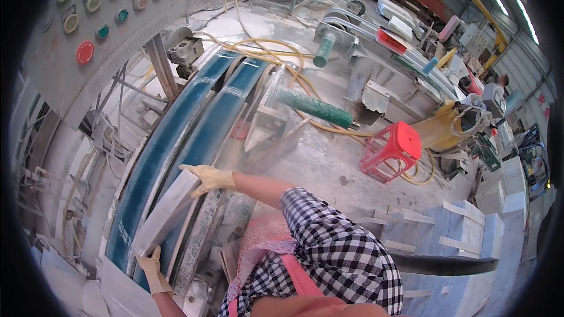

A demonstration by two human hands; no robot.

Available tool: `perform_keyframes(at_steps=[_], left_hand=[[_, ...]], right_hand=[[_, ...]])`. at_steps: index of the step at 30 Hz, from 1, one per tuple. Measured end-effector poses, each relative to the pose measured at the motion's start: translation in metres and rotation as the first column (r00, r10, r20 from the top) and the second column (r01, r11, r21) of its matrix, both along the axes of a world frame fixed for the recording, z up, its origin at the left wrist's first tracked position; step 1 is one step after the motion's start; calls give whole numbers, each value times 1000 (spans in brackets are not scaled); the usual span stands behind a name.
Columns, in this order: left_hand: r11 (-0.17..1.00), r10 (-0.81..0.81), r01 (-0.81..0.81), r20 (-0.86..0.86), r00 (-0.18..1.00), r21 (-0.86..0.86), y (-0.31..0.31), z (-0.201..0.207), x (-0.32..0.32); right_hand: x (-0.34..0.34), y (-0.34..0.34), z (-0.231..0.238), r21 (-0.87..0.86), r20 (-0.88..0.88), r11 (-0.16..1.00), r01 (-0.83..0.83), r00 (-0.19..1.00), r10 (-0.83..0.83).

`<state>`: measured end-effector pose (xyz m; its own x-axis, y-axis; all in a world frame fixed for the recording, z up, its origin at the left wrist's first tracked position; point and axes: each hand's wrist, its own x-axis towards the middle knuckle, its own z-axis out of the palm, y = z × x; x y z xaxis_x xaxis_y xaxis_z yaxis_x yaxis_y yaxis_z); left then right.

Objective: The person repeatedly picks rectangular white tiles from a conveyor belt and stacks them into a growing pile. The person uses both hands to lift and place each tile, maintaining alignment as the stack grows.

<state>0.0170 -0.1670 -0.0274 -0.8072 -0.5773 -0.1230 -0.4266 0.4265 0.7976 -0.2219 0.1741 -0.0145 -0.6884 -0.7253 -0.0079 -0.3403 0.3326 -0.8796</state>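
A pale grey rectangular slab [167,211], long and narrow like a stone strip, lies at a slant over two blue-green conveyor belts [202,132]. My right hand [207,179], in a cream glove, grips its far end, thumb near the top corner and fingers along the side. At the near end my left hand [151,265], also gloved in cream, has its fingers bent against the slab's lower edge. Part of the left fingers is hidden by the slab. Whether the slab rests on the belts or is held just above them, I cannot tell.
A grey control panel [126,41] with coloured buttons stands at the upper left. Green rollers [317,107] and yellow hoses [276,51] lie beyond the belts. To the right are a red plastic stool [392,151] and stacked pale slabs [464,229].
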Motion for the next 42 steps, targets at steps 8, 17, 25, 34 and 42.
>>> perform_keyframes(at_steps=[8,17,25,34,42], left_hand=[[975,66,-66,-7,998,-214,13,-15,2],[994,16,-11,45,999,-105,4,-2,-7],[823,-397,318,76,915,471,64,89,4],[545,-518,360,-33,855,758,350,100,18],[328,-892,532,70,447,781,622,85,-23]], right_hand=[[-1,0,-10,-239,260,971,-9,963,73],[7,-4,7,-98,142,994,46,989,-32],[78,103,70,-252,514,954,164,858,-12],[265,381,55,-59,637,744,665,599,-485],[425,574,57,4,851,-95,996,-53,-522]])
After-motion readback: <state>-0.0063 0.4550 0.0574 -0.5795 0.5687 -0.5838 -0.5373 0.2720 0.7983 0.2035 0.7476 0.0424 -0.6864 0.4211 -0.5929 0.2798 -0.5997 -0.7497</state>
